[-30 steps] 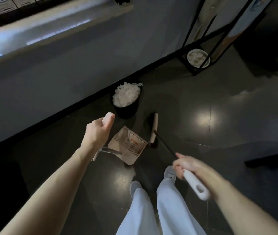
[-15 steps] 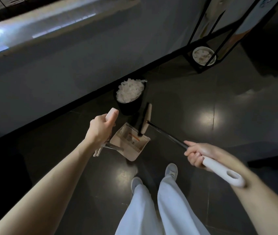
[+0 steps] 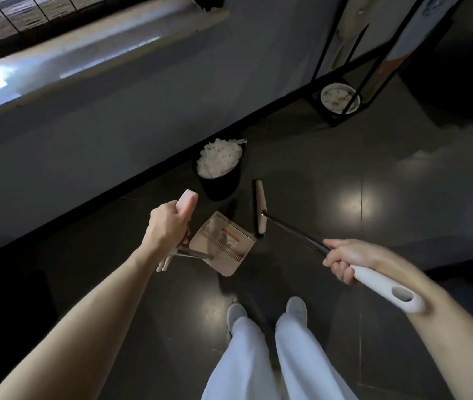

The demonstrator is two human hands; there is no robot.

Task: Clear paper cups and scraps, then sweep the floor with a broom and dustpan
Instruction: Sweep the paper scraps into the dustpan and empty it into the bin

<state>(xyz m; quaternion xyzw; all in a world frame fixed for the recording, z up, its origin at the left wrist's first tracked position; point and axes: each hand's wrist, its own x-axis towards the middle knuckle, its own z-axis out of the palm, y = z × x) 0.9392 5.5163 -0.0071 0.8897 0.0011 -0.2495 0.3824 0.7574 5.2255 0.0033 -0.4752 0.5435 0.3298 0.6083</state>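
The left hand (image 3: 168, 226) has its fingers wrapped tight round the upright handle of the dustpan (image 3: 223, 246), and the pan is down on the dark floor (image 3: 373, 197), just ahead of the white shoes (image 3: 236, 311). Paper scraps (image 3: 229, 239) lie inside it. The right hand (image 3: 345, 261) clamps its fingers on the white grip of the broom (image 3: 260, 209). The broom's head sits on the floor, just right of the pan's far edge. Beyond them a black bin (image 3: 220, 186) with a white liner stands by the wall (image 3: 114, 140). Far right sits a white bowl (image 3: 340, 98).
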